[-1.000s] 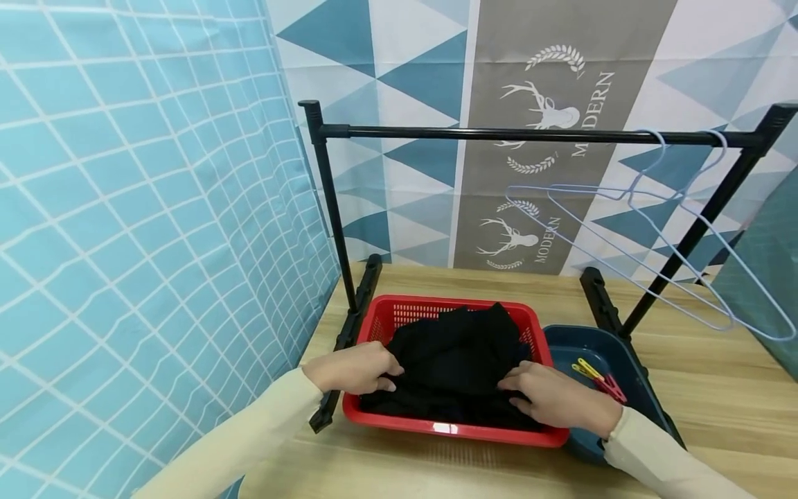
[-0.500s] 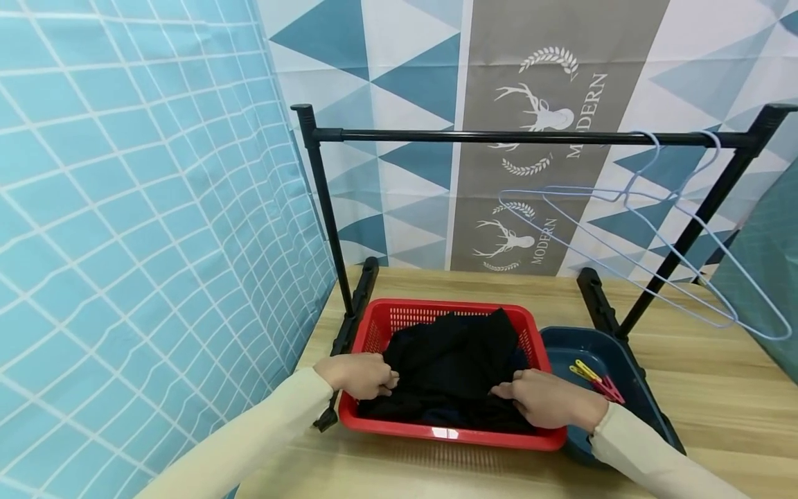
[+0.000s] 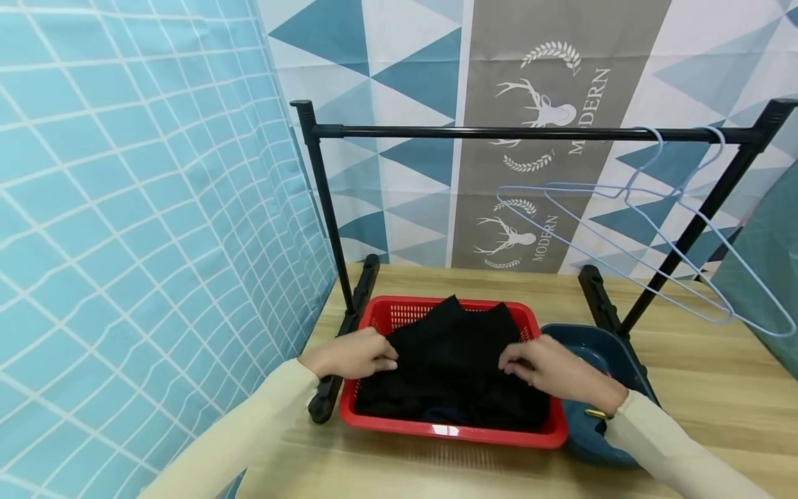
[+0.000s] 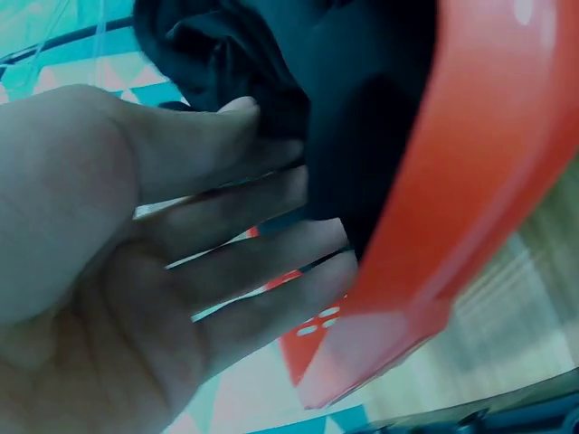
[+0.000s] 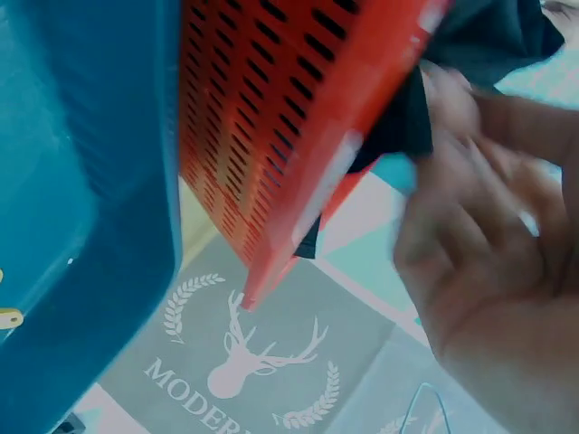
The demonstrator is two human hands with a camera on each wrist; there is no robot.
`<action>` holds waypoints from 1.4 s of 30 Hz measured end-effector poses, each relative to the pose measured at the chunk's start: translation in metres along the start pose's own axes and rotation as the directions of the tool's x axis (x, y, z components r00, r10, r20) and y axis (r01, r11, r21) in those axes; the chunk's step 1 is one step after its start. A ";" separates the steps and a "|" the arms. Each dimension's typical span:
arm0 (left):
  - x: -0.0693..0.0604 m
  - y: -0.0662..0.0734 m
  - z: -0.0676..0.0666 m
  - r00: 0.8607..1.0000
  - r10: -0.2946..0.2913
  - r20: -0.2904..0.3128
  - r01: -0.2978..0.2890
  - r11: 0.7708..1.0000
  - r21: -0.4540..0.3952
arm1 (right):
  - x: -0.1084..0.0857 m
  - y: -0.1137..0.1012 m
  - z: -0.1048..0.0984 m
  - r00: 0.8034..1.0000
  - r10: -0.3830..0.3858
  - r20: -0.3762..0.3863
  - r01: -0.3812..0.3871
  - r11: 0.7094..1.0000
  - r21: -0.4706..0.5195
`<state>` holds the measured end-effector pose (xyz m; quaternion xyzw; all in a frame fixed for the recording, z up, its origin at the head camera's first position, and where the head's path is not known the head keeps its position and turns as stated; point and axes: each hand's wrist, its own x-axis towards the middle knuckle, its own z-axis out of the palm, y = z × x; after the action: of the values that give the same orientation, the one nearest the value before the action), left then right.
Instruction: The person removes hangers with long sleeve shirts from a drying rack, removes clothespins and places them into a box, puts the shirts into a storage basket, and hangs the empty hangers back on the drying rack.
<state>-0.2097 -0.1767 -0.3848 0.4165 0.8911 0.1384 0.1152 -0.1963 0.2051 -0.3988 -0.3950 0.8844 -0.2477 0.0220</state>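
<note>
A black garment [image 3: 451, 350] is bunched in the red plastic basket [image 3: 449, 431], with two corners standing up at the back. My left hand [image 3: 360, 352] pinches its left side between thumb and fingers, just above the basket's left rim. In the left wrist view, the thumb and index finger of my left hand [image 4: 181, 208] meet at the dark cloth [image 4: 362, 117]. On the other side, my right hand [image 3: 557, 369] pinches the garment near the right rim. The right wrist view shows my right hand [image 5: 498, 217] with curled fingers at a fold of black fabric [image 5: 407, 122].
A blue tray [image 3: 582, 440] stands right of the basket, with a yellow clothespin [image 3: 595, 414] partly hidden by my right wrist. Above, a black rack bar [image 3: 474, 133] carries two blue wire hangers [image 3: 636, 190] at its right end. The rack's feet flank the basket.
Both hands have risen slightly, and the garment's upper part has been lifted and spread between them. My right hand's fingers have closed on the cloth and now cover part of the tray.
</note>
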 end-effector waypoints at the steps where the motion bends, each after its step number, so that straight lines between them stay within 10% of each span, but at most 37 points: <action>1: -0.001 0.001 -0.004 0.999 0.003 -0.047 -0.002 1.000 0.013 | 0.002 0.000 -0.002 0.998 0.003 -0.055 -0.005 1.000 -0.030; 7: 0.002 0.002 -0.009 0.966 -0.032 -0.256 0.057 0.994 0.089 | 0.013 0.006 0.002 0.989 0.010 -0.149 -0.039 0.981 -0.191; 15: 0.005 0.005 -0.001 0.996 0.037 -0.078 -0.028 0.993 0.111 | 0.006 0.012 0.021 0.997 -0.077 0.003 0.076 0.978 -0.196; 19: 0.006 0.005 -0.002 0.991 0.002 -0.133 0.013 0.993 0.117 | 0.003 0.010 0.016 0.999 -0.027 -0.046 0.019 0.985 -0.174; 33: 0.011 0.001 -0.017 0.844 -0.065 -0.532 0.155 0.980 0.127 | 0.005 0.006 -0.025 0.933 0.166 -0.320 -0.220 0.965 -0.140; 42: 0.010 0.004 -0.022 0.872 -0.209 -0.443 0.281 0.954 0.104 | 0.002 0.006 -0.036 0.919 0.281 -0.275 -0.341 0.919 -0.199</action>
<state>-0.2203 -0.1700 -0.3641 0.2674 0.9486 0.1359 -0.1010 -0.2103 0.2222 -0.3697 -0.2151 0.9558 -0.1768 -0.0945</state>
